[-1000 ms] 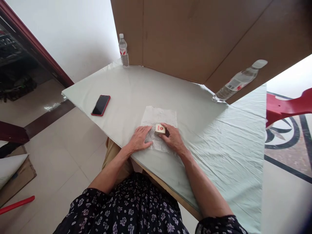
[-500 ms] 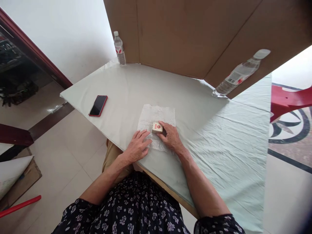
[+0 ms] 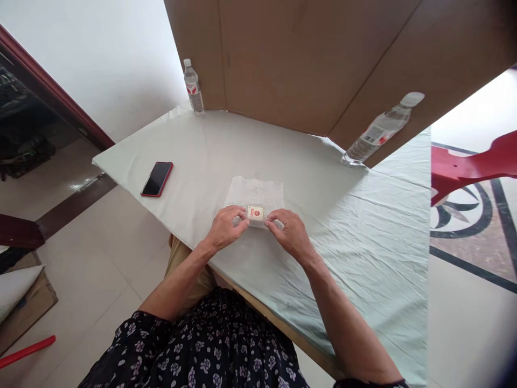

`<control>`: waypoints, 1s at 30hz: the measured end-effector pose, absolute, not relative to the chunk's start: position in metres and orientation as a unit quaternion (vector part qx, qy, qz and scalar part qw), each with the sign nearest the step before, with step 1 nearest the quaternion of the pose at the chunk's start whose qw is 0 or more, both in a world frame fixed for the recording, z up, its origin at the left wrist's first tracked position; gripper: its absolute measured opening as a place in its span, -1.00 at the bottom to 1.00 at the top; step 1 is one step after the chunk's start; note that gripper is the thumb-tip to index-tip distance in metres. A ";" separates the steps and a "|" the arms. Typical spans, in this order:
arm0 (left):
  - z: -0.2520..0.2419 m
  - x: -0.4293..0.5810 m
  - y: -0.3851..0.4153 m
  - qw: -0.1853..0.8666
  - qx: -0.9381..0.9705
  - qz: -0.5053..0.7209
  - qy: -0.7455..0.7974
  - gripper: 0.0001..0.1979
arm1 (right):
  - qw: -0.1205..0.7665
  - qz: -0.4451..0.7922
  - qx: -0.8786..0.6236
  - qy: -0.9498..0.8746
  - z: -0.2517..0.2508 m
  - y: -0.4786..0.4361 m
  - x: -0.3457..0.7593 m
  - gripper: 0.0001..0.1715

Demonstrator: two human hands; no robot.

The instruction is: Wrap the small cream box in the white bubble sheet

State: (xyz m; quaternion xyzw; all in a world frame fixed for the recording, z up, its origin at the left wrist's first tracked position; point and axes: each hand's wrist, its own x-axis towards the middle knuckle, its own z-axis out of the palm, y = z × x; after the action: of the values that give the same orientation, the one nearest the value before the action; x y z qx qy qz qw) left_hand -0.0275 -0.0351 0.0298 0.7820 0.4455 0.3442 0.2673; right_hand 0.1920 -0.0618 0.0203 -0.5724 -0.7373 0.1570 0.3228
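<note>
The right hand [image 3: 290, 230] left the box [image 3: 256, 212]; it and left hand [image 3: 226, 227] pinch the wrap [image 3: 258, 189] by near edge, far part unfolded.

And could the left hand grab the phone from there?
Probably yes: only tablecloth shows between the left hand and the phone. But that hand seems to be pinching the bubble wrap beside the little box, so it would likely have to let go first.

I've got a lane across the worktop [image 3: 197, 153] between phone [image 3: 157, 179] and plastic sheet [image 3: 256, 191]. Cardboard panel [image 3: 274, 64] blocks the far side, left bottle [image 3: 193, 89] and right bottle [image 3: 379, 133] before it.
</note>
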 end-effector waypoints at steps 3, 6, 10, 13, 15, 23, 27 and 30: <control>0.034 -0.027 -0.029 0.291 0.780 0.322 0.452 -0.71 | 0.359 0.208 -0.563 -0.714 0.021 -0.043 0.193 -0.86; 0.033 -0.021 -0.024 0.326 0.746 0.325 0.481 -0.81 | 0.377 0.288 -0.564 -0.675 0.020 -0.032 0.192 -0.87; 0.029 -0.007 -0.015 0.403 0.675 0.349 0.510 -0.94 | 0.398 0.371 -0.559 -0.625 0.016 -0.026 0.188 -0.81; 0.024 -0.002 -0.010 0.426 0.650 0.371 0.509 -0.93 | 0.418 0.385 -0.555 -0.608 0.014 -0.027 0.184 -0.79; 0.022 -0.002 -0.009 0.426 0.647 0.381 0.505 -0.93 | 0.427 0.383 -0.556 -0.601 0.013 -0.029 0.182 -0.80; 0.014 -0.008 -0.014 0.426 0.642 0.416 0.483 -0.86 | 0.444 0.359 -0.570 -0.590 0.011 -0.041 0.173 -0.81; 0.013 -0.007 -0.016 0.415 0.645 0.420 0.485 -0.87 | 0.453 0.332 -0.581 -0.589 0.010 -0.045 0.169 -0.80; 0.012 -0.007 -0.017 0.406 0.654 0.422 0.479 -0.88 | 0.462 0.322 -0.583 -0.586 0.009 -0.048 0.167 -0.80</control>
State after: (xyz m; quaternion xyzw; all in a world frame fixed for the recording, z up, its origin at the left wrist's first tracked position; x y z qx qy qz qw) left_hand -0.0069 -0.0168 0.0121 0.6536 0.4793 0.4220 0.4062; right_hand 0.1667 -0.0478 0.0085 -0.5829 -0.5860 0.3220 0.4617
